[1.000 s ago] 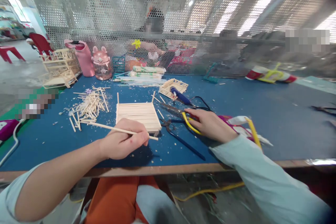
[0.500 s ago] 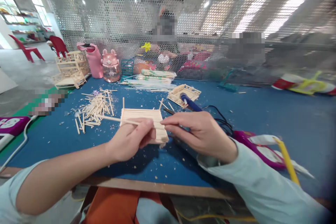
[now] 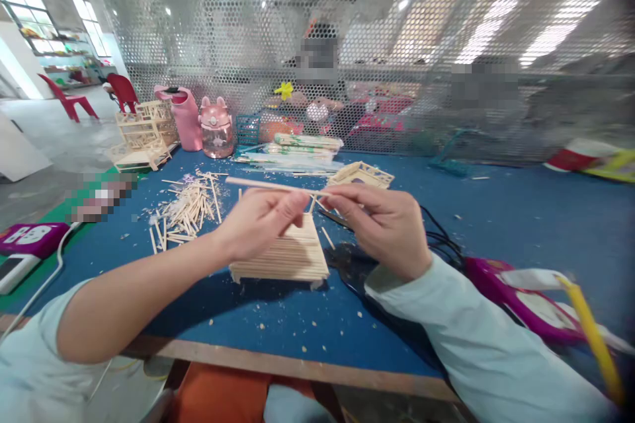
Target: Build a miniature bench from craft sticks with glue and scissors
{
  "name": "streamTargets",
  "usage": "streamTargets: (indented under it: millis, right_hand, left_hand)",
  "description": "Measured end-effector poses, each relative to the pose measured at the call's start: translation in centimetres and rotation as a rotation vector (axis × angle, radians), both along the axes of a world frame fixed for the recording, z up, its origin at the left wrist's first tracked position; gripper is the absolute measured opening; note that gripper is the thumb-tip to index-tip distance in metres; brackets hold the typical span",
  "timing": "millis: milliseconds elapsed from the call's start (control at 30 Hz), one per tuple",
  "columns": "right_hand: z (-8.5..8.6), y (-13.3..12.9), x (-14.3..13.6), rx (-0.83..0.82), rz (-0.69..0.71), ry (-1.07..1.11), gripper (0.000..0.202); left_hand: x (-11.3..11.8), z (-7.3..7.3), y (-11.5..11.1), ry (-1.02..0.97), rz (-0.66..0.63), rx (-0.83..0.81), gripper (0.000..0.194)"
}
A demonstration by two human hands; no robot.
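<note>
A thin wooden stick [image 3: 255, 184] is held level above the table, between both hands. My left hand [image 3: 268, 218] is closed around it, and the stick's free end juts out to the left. At its right end, the fingertips of my right hand [image 3: 381, 221] pinch the stick. Below my hands lies a flat panel of wooden sticks [image 3: 282, 263] laid side by side, with short posts rising at its far side. My left hand covers part of this panel.
A heap of loose sticks [image 3: 191, 211] lies left of the panel. Behind are a stick frame [image 3: 364, 174], bagged sticks [image 3: 307, 149], a pink bottle [image 3: 186, 119] and a clear cup [image 3: 217, 135]. Black cable [image 3: 441, 241] and a purple device [image 3: 526, 304] lie right. A perforated metal screen [image 3: 208, 33] stands behind.
Both hands have risen off the panel. The stick in my left hand is now level, and my right fingers pinch its right end. The panel shows more, and the view has shifted slightly.
</note>
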State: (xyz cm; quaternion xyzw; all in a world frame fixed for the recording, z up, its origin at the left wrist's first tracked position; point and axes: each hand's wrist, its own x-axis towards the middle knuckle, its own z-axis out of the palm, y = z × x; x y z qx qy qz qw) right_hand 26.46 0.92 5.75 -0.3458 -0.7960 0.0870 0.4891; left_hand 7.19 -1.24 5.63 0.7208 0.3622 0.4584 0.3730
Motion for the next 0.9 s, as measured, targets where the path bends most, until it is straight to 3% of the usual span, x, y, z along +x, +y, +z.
streamTargets:
  millis: [133, 200, 367, 567, 900]
  right_hand:
    - [-2.0, 2.9, 1.1, -0.002, -0.087, 0.138, 0.017]
    - [-2.7, 4.2, 1.4, 0.024, -0.113, 0.119, 0.017]
    - [-3.4, 5.7, 1.0, 0.102, -0.142, 0.023, 0.018]
    - [-3.7, 5.0, 0.0, 0.157, -0.094, -0.064, 0.019]
    - [-3.7, 4.8, -0.4, 0.204, -0.105, -0.138, 0.019]
  left_hand:
    - [-4.3, -1.6, 1.9, -0.419, 0.465, 0.233, 0.042]
    - [-6.0, -2.8, 3.0, -0.488, 0.546, 0.152, 0.031]
    - [-6.7, -5.0, 4.1, -0.274, 0.471, 0.043, 0.031]
    - [-6.0, -5.4, 3.8, -0.158, 0.364, 0.102, 0.03]
    - [-6.2, -5.4, 3.5, -0.066, 0.464, 0.184, 0.025]
